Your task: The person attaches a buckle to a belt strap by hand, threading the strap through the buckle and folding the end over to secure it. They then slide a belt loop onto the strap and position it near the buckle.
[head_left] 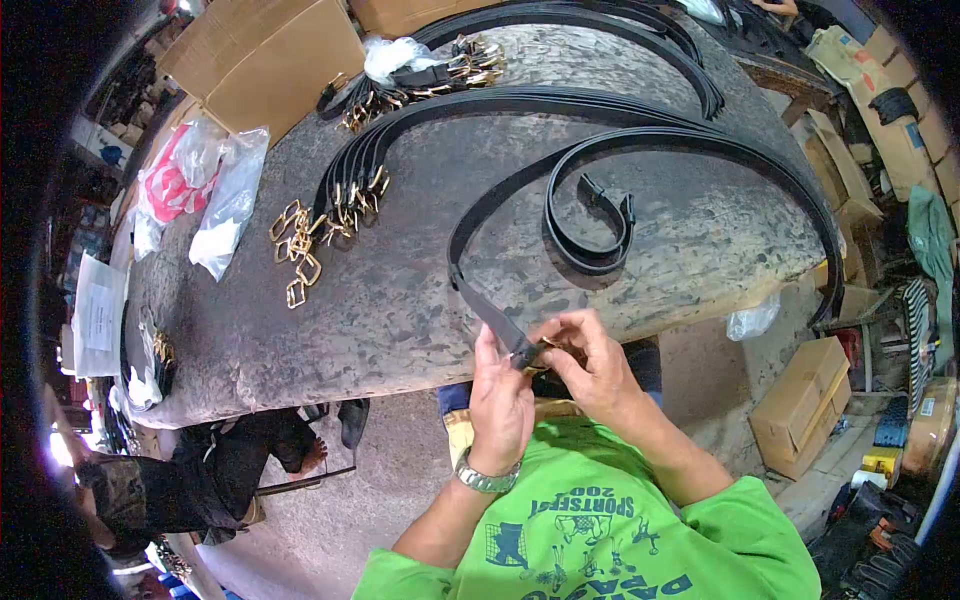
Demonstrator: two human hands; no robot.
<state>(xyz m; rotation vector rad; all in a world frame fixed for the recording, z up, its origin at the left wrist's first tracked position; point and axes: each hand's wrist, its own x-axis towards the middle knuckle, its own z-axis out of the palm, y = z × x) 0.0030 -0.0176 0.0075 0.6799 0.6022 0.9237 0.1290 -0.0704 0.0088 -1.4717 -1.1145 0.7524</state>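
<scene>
A black belt (pixel 490 312) runs from the table down to my two hands at its front edge. My left hand (pixel 500 395), with a metal watch at the wrist, is closed on the belt's end, thumb along the strap. The fingers of my right hand (pixel 592 368) pinch a gold-coloured buckle (pixel 541 356) at that same end. My fingers partly cover the buckle, so how it joins the strap is hard to see. Further up, a coiled black belt (pixel 588 262) lies on the table. Several loose gold buckles (pixel 295 245) lie to the left.
Bundles of black belts with buckles (pixel 350 195) stretch across the dark worn table (pixel 400 290). Cardboard boxes (pixel 270 60) and plastic bags (pixel 232 205) stand at the left back. Another carton (pixel 800 405) is on the floor at right. A person in dark clothes (pixel 190 490) is at lower left.
</scene>
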